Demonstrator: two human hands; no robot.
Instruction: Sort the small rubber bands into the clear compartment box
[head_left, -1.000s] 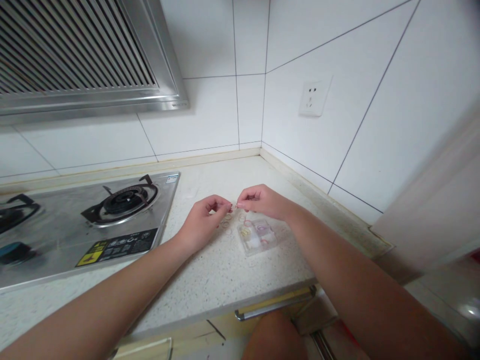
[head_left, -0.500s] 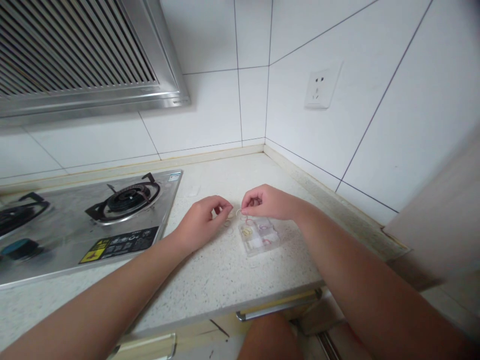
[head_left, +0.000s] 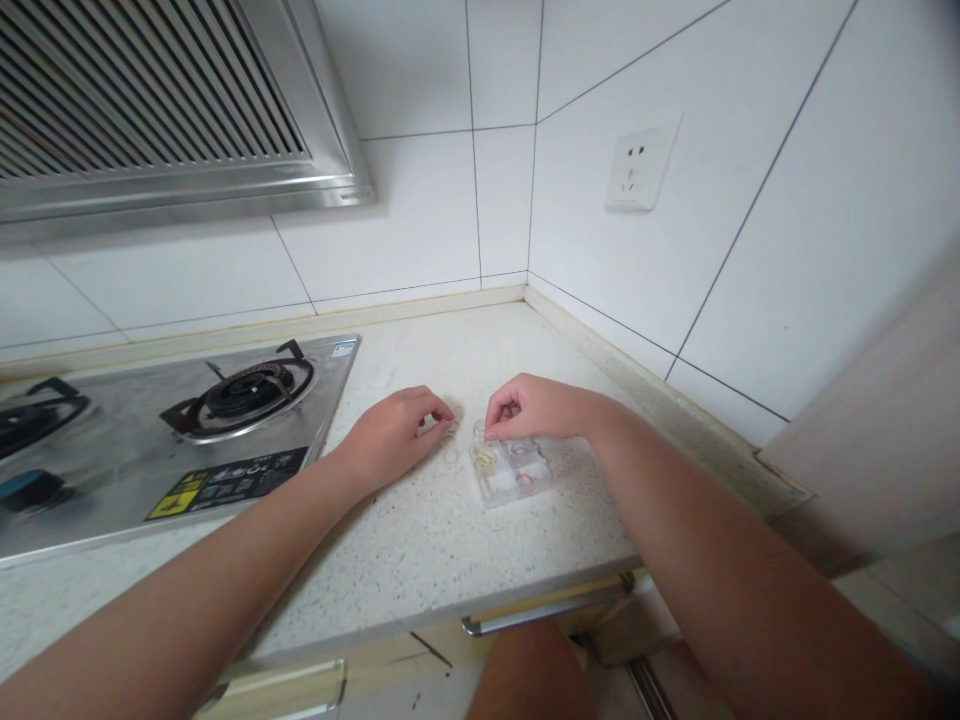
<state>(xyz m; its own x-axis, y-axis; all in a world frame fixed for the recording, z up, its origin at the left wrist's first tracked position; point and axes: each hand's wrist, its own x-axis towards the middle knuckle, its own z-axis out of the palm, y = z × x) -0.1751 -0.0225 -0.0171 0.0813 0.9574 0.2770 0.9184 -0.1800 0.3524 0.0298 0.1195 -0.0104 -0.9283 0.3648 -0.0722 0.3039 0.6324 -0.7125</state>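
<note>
A small clear plastic box [head_left: 516, 494] with compartments lies on the counter, holding yellow bands [head_left: 486, 461], a purple band [head_left: 519, 450] and a reddish band [head_left: 525, 479]. My right hand [head_left: 536, 405] is over its far edge, thumb and forefinger pinched together. At those fingertips shows a pale thin elastic band [head_left: 478, 430]. To the left of the box, my left hand [head_left: 397, 435] has thumb and forefinger closed beside several loose pale bands [head_left: 451, 455] on the counter. What its fingertips hold, if anything, is too small to tell.
A gas stove [head_left: 247, 465] with black burners is on the left, under a metal range hood [head_left: 330, 170]. White tiled walls meet behind the counter [head_left: 420, 560], with a socket [head_left: 643, 165] on the right wall. A drawer handle [head_left: 547, 605] juts below the counter's front edge.
My right hand has lowered slightly, bringing the pale band down to the box's far edge. My left hand has drawn away a little to the left, beside the loose bands. The view has shifted slightly.
</note>
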